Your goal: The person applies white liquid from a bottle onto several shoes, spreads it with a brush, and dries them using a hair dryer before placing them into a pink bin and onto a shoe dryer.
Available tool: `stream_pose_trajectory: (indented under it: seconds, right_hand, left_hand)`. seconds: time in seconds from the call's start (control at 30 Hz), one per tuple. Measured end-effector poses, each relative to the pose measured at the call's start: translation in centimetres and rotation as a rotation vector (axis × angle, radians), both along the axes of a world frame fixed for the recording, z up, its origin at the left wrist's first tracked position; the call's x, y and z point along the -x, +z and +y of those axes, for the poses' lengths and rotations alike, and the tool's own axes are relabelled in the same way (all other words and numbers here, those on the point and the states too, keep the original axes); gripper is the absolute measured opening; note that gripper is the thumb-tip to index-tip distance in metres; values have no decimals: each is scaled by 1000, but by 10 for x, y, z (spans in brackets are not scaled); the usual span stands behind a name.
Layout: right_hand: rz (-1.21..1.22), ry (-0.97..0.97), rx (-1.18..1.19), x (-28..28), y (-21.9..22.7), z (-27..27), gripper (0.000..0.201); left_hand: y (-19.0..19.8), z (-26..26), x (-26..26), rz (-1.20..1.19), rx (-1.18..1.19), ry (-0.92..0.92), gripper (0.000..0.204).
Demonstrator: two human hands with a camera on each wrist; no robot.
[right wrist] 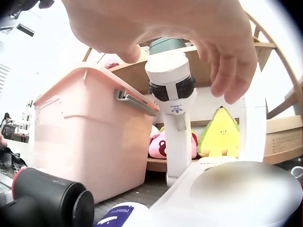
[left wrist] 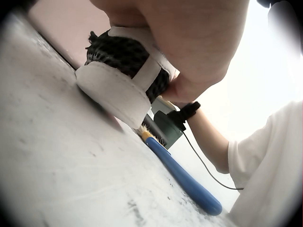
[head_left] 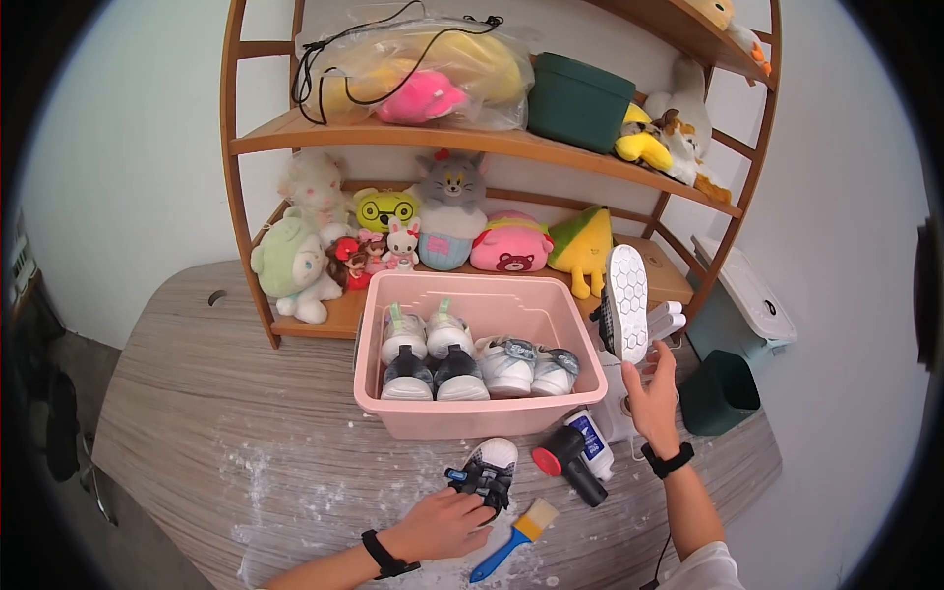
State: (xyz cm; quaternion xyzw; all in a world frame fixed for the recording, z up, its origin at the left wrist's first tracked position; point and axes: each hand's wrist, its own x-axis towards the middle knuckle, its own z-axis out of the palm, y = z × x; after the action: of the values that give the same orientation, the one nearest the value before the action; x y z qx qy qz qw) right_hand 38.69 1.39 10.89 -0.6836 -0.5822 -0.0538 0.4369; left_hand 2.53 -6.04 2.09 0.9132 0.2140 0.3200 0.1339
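My left hand (head_left: 447, 524) grips a small black sneaker (head_left: 495, 462) with a white toe, low over the wooden table. In the left wrist view its white sole edge (left wrist: 111, 92) faces the camera, and the hand covers its top. A matching sneaker (head_left: 626, 305) sits on a white upright stand (right wrist: 179, 146), its patterned sole outward. My right hand (head_left: 653, 398) is just below and beside that sneaker, fingers spread apart and holding nothing. A blue-handled brush (head_left: 516, 539) lies close to the left hand. A black blower with a red end (head_left: 570, 465) and a white bottle (head_left: 592, 444) lie between the hands.
A pink bin (head_left: 433, 425) holding several shoes stands behind the hands. Beyond it, a wooden shelf (head_left: 472, 138) carries plush toys (head_left: 452, 211) and a green box (head_left: 580, 98). A dark green wastebasket (head_left: 721, 395) stands at right. White powdery marks cover the front table (head_left: 295, 482).
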Motion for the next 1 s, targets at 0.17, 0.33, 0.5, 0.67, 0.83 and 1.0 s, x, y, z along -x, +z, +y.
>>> stream_pose_trajectory:
  seconds: [0.17, 0.33, 0.5, 0.67, 0.83, 1.0]
  right_hand:
    - [7, 21, -86, 21, 2, -47, 62]
    - [-205, 425, -164, 60, -11, -83, 38]
    - [-187, 582, -129, 87, -42, -83, 29]
    - [-245, 735, -2, 86, -68, -90, 30]
    - [-292, 903, 63, 103, -80, -102, 30]
    - [-336, 1030, 117, 119, -84, -107, 38]
  left_hand:
    - [1, 0, 0, -91, 63, 36, 21]
    - [0, 0, 9, -195, 281, 47, 20]
    - [11, 0, 9, -193, 201, 9, 14]
    - [9, 12, 16, -164, 172, 34, 16]
    - [-1, 15, 22, -181, 231, 59, 16]
    - [-17, 15, 29, -254, 452, 76, 27]
